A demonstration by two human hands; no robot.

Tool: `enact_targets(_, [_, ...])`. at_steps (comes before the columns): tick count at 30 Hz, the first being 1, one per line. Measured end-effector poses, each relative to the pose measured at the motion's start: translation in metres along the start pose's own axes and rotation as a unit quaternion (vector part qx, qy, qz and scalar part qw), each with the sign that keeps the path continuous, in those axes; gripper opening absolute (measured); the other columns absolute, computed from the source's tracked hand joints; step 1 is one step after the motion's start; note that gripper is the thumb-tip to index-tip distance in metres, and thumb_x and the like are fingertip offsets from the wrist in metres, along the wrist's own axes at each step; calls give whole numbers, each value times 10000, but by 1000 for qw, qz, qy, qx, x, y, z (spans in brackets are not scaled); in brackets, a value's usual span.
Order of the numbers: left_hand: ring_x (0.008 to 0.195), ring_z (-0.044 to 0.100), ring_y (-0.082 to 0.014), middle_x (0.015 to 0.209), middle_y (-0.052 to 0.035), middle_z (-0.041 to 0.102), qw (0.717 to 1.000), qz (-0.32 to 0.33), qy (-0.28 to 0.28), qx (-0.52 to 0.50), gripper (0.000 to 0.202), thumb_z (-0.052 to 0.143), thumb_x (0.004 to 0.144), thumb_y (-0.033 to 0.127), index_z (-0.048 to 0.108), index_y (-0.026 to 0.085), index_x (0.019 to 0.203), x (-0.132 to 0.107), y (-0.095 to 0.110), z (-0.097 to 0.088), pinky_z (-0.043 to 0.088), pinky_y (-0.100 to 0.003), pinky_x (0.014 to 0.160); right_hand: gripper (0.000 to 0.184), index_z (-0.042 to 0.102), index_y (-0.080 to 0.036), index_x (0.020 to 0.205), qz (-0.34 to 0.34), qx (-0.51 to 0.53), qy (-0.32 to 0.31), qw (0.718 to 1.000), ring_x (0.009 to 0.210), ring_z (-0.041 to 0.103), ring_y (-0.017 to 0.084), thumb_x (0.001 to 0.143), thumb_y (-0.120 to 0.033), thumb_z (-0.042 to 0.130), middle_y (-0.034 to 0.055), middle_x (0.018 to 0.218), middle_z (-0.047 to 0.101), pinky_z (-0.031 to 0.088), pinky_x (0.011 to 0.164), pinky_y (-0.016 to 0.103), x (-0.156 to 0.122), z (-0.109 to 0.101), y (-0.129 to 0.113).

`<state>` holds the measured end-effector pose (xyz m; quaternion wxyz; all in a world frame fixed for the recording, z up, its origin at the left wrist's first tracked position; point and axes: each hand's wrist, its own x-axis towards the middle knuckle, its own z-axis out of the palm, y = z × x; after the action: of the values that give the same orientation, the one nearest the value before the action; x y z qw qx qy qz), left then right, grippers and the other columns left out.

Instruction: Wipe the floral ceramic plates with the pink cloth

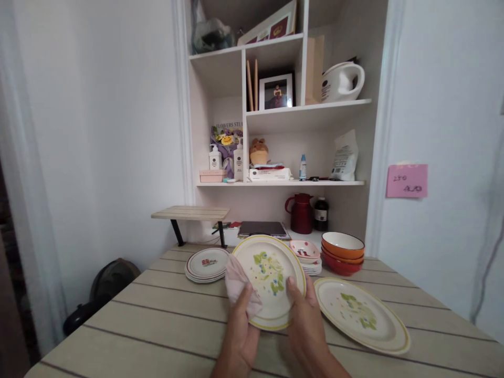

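Raised and tilted toward me above the table is a round cream plate (263,278) with a yellow rim and a green floral print. My left hand (240,331) grips its lower left edge through a pale pink cloth (238,283), which folds over the rim. On the right side, my right hand (305,315) holds the plate with the thumb on its face and the fingers behind, partly hidden. Close beside my right hand lies a large oval plate (362,315) with a matching floral print, flat on the table.
Behind the held plate are stacked small plates (208,262), square pink-and-white dishes (305,251) and orange and red bowls (342,254). A small raised stand (191,212), a laptop (263,229) and a dark red jug (301,212) are farther back, below the wall shelves (307,110).
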<state>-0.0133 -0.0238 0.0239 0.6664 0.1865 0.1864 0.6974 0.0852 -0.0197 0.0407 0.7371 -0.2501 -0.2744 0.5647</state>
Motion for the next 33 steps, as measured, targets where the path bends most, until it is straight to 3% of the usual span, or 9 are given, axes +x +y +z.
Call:
enact_targets(6, [1122, 618, -313, 1174, -144, 691, 995, 75, 20, 61, 654, 750, 707, 208, 520, 163, 1317, 2, 23, -7, 481, -453, 979, 787, 390, -178, 1405, 135, -36, -123, 982, 848, 706, 254, 705, -235, 744, 105, 1017, 744, 563, 764, 371, 7, -8, -19])
enact_targets(11, [1124, 617, -302, 1189, -131, 686, 986, 99, -29, 128, 663, 744, 713, 218, 511, 177, 1333, -4, 40, -10, 464, -433, 992, 768, 323, -270, 1441, 183, -22, -173, 967, 909, 699, 259, 763, -238, 682, 91, 1113, 717, 552, 779, 386, 15, -20, -37])
enact_targets(15, [1124, 614, -311, 1186, -139, 685, 975, 94, -54, 192, 644, 759, 692, 211, 551, 161, 1300, -8, 42, -9, 461, -426, 984, 782, 325, -280, 1442, 212, -55, -198, 956, 860, 711, 278, 752, -212, 688, 98, 1065, 733, 556, 759, 433, 13, -22, -48])
enact_targets(18, [1100, 624, -326, 1152, -160, 697, 973, 92, -52, 207, 656, 778, 668, 219, 566, 135, 1283, -10, 41, -8, 463, -444, 971, 772, 397, -233, 1409, 218, -81, -184, 955, 810, 719, 272, 713, -214, 731, 109, 1002, 749, 557, 763, 432, 11, -20, -50])
enact_targets(23, [1059, 647, -335, 1117, -164, 710, 985, 47, -39, 159, 657, 754, 697, 255, 534, 142, 1306, -6, 35, -7, 489, -468, 929, 669, 558, -174, 1268, 155, -69, -133, 976, 758, 721, 277, 655, -309, 793, 113, 896, 764, 562, 749, 423, 13, -14, -38])
enact_targets(29, [1092, 633, -330, 1156, -163, 695, 999, 10, 42, 26, 620, 720, 732, 306, 531, 160, 1305, -3, -1, 1, 499, -477, 935, 755, 516, -167, 1302, 67, -16, -25, 997, 728, 720, 286, 626, -334, 807, 95, 847, 766, 572, 727, 444, 15, -10, -19])
enact_targets(33, [1155, 595, -315, 1242, -149, 652, 999, -21, 12, -34, 521, 659, 793, 312, 556, 178, 1286, -10, -18, 5, 484, -446, 978, 757, 470, -235, 1355, 12, 3, 21, 1000, 807, 716, 258, 673, -365, 771, 73, 979, 754, 574, 755, 406, 4, -2, -5])
